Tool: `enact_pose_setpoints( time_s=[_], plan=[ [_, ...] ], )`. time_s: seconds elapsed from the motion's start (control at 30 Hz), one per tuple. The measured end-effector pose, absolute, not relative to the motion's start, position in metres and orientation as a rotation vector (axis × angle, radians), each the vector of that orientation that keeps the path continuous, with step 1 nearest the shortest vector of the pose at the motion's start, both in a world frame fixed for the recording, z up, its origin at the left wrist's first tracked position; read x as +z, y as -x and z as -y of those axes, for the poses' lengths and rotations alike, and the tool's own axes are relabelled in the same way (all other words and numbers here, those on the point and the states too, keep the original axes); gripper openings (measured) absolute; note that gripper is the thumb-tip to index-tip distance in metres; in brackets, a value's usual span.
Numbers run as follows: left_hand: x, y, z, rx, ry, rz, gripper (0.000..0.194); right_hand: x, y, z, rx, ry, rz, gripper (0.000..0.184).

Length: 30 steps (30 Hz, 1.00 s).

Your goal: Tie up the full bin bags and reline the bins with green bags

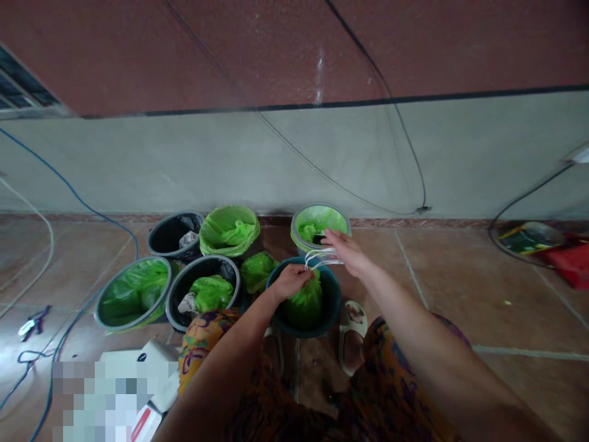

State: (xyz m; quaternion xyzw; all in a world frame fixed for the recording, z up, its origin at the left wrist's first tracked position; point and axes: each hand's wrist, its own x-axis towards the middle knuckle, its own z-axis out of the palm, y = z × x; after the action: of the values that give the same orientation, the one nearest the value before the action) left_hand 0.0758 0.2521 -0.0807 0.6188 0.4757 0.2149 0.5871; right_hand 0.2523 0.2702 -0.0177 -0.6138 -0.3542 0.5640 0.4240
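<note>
My left hand (291,280) is closed, pinching the gathered neck of a filled green plastic bag (304,307) together with white string. The bag sits inside a dark teal bucket (332,310) between my feet. Loops of white string (317,256) stretch from there to my right hand (348,250), which has its fingers fairly straight and the string caught around them. Just behind stands a grey-rimmed bin (321,212) with a light green liner. Another green bag (258,272) lies left of the bucket.
Several lined bins stand left, among them a green-lined bin (230,215) and a black-lined bin (175,224) by the wall. A white appliance-like object (159,368) is at lower left. A blue cable (78,195) crosses the tiles; a red item (570,261) lies right.
</note>
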Motion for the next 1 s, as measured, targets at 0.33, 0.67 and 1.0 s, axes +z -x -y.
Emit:
enact_pose_setpoints(
  time_s=[0.33, 0.67, 1.0],
  plan=[
    [-0.070, -0.072, -0.258, 0.721, -1.082, -1.271, 0.023, -0.060, -0.257, -0.256, 1.524, 1.513, 1.832, 0.025],
    [-0.077, -0.069, -0.262, 0.704, -1.352, -1.427, 0.013, -0.027, -0.242, -0.234, 1.762, 1.615, 2.492, 0.022],
    [-0.089, -0.069, -0.263, 0.652, -1.469, -1.353, 0.014, -0.049, -0.255, -0.251, 0.986, 1.831, 2.422, 0.051]
  ],
)
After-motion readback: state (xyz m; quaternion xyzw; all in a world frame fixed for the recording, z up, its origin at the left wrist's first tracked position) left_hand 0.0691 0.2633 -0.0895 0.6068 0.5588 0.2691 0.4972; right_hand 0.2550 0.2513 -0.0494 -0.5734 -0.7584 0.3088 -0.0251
